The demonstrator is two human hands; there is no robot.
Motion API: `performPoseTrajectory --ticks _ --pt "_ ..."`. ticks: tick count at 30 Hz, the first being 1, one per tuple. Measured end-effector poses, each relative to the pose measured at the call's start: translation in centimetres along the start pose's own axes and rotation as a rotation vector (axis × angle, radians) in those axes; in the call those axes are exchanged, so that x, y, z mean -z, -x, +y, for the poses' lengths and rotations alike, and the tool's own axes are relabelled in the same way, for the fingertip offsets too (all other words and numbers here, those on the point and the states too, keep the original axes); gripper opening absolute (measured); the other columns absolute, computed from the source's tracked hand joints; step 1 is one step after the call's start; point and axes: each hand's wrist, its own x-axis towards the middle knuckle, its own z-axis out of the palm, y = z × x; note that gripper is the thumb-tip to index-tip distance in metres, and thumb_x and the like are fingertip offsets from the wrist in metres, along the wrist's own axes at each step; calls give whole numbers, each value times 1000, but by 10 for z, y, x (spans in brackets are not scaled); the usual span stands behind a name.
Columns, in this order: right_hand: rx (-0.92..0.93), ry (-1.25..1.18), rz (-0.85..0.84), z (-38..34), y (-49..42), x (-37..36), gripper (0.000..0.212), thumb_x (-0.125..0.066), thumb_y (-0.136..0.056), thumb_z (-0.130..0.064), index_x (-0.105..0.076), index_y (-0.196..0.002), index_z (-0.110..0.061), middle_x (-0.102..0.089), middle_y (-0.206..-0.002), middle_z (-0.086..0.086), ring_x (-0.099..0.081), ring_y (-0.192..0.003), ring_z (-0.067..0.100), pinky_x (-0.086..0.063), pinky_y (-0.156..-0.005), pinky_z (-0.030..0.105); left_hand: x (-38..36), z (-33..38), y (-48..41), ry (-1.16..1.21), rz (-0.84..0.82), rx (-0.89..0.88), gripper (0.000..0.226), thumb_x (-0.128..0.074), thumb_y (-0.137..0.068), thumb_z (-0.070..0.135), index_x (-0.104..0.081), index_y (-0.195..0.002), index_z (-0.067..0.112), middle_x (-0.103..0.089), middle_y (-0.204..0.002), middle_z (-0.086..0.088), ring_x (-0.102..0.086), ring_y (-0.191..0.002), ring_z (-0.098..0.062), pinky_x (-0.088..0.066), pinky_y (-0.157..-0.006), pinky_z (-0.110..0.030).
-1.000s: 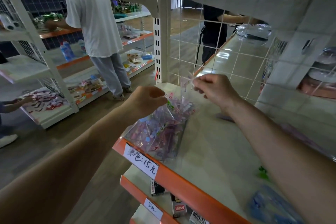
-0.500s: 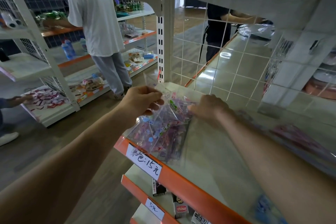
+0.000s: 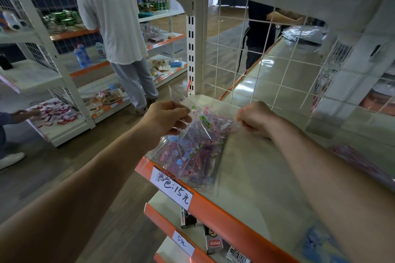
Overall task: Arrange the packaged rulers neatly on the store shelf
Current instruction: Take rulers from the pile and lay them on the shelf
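Change vs. 0.5 s ago: right hand [image 3: 255, 119] has shifted slightly right, off the top of the pile. Its fingers are now curled and pinch the clear plastic edge at the pile's upper right. Left hand [image 3: 164, 116] is unchanged and still pinches the top-left corner of a transparent sleeve. The pile has not moved.

Nearest: lower shelf tier holds small upright boxes [image 3: 213, 243] behind an orange strip with a white handwritten tag "5元" [image 3: 183, 243].

Above it: orange edge strip [image 3: 224, 209], glossy and straight, carries a white paper price label [image 3: 171, 186], hand-inked, reading "15元". A blurred blue packet [image 3: 316, 241] lies at the shelf's near right.

Shelf [image 3: 256, 177]: pale, smooth, flat board with a faint sheen.

Packaged rulers [image 3: 192, 147]: loose fanned pile of thin, crinkled clear sleeves printed in pink, purple and green. It lies at the shelf's front left corner, its lower edge touching the orange strip. The top packets are tilted up between the two hands.

Behind: white wire grid panel [image 3: 267, 60], square mesh, beside a white slotted metal upright [image 3: 193, 38].

Far: person in a white shirt [image 3: 111, 23] at the opposite shelving. A person in dark clothing [image 3: 258, 30] shows through the grid.
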Motion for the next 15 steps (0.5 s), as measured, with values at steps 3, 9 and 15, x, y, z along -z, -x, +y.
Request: performPoseTrajectory --ticks 3,9,15 --pt "21 49 21 4 -1 -1 13 -61 -78 -6 -59 -65 -6 -52 -56 8 -47 -51 21 -36 -49 23 -3 0 0 9 -11 16 6 -60 -90 11 -65 -89 8 -69 -80 -6 -58 -64 -15 -49 -63 -27" --pt "113 326 -41 4 3 -10 24 -65 -78 -37 -59 -76 -14 -52 -71 2 -49 -65 18 -34 -54 24 -6 1 3 9 -16 12 8 -59 -91 11 -65 -90 7 -68 -76 -3 -59 -60 -12 -50 -61 -24" --pt "9 156 -87 -5 0 -3 20 -73 -79 -22 -58 -77 -9 -49 -62 6 -42 -48 15 -30 -44 20 2 -2 3 -1 -12 13 8 -59 -91 13 -66 -90 9 -69 -79 -5 -60 -65 -15 -49 -66 -28"
